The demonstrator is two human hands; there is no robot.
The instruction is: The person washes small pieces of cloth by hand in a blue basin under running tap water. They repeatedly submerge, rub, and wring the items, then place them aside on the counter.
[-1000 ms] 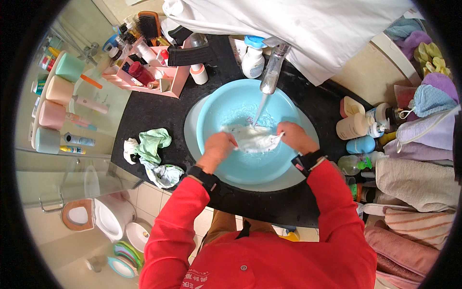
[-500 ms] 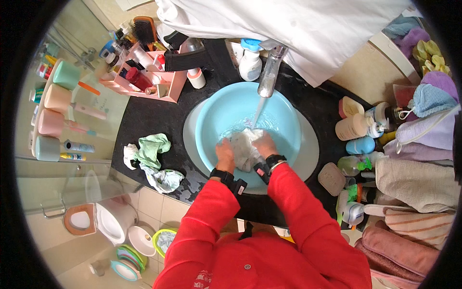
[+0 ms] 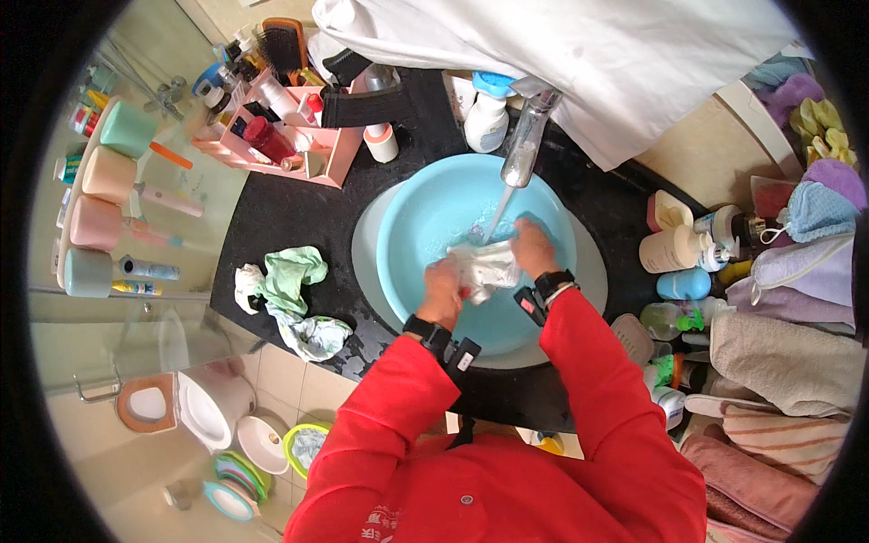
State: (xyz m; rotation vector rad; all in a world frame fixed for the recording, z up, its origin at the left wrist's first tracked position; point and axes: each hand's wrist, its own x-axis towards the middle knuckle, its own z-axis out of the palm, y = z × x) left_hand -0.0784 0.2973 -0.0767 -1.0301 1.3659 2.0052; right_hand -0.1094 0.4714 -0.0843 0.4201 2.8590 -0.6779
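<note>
"What are the hands doing differently from half a second ago?"

"They are working farther from the near rim of the blue basin (image 3: 392,258). The left hand (image 3: 443,285) is sitting left of the basin's middle, and the right hand (image 3: 536,246) is sitting right of it, a little nearer the far rim."

"And where is the white cloth (image 3: 490,269) lying?"

"It is hanging between them, inside the basin near its middle, and it is spreading wider than the bunch it was making."

"Are both hands gripping it?"

"The left is closing its fingers on the cloth's left end. The right seems to be pinching the other end, though its fingertips are partly hiding."

"What is that shift meaning for the work?"

"The cloth is coming closer to the water stream (image 3: 497,215), which is falling from the tap (image 3: 523,156) over the basin's far rim. I'm judging that more of the fabric is opening to the water. The green cloth (image 3: 294,274) is lying left of the basin, and nobody is touching it."
</note>
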